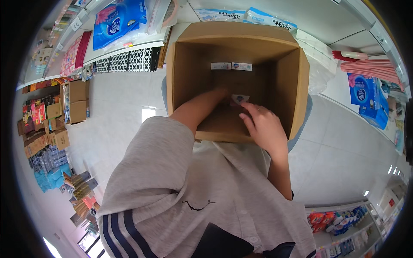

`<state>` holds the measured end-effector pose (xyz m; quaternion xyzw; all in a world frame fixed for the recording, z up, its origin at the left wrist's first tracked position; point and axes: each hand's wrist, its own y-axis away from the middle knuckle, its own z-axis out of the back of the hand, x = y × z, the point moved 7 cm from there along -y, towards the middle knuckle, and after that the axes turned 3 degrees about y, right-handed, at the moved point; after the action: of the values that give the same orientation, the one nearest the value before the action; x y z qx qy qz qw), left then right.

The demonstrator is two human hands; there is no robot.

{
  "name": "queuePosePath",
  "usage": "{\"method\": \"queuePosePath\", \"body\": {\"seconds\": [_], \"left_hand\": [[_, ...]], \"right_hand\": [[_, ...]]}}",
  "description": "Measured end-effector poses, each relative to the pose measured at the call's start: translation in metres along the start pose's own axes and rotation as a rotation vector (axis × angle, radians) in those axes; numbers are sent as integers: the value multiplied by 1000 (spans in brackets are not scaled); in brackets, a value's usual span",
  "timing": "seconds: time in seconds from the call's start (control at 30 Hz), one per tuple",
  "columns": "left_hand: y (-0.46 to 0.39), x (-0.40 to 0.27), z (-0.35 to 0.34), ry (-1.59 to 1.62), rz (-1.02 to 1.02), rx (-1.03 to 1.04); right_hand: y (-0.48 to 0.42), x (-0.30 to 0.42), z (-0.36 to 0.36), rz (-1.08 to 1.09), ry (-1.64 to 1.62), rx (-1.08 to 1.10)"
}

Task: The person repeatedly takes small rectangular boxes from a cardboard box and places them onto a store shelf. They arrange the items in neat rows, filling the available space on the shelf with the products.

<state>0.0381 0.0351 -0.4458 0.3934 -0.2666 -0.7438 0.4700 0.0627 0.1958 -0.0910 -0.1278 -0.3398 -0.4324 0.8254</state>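
Observation:
An opened cardboard box stands in front of me, and both my arms reach into it. My left hand is low inside, blurred and in shadow; its fingers are hard to make out. A small white-topped carton sits just to the right of it, near the box's front wall. My right hand is over the near right part of the box, thumb apart from the fingers, index fingertip at the carton's edge; I cannot tell whether it touches. Two small white cartons lie side by side at the far wall.
Shelves behind the box hold blue packages, white-and-blue bags and pink goods. Stacked cartons and other goods line the left side of the tiled floor. Another stocked shelf is at lower right.

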Motion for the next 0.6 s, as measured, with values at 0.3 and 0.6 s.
{"method": "queuePosePath", "body": {"seconds": [0.3,0.6], "left_hand": [[-1,12,-13,-32,39,-127],[-4,16,-10,33,81,-205]], "right_hand": [[5,-1,-6,11,21,36],[5,9,-2,92,-29,15]]}}
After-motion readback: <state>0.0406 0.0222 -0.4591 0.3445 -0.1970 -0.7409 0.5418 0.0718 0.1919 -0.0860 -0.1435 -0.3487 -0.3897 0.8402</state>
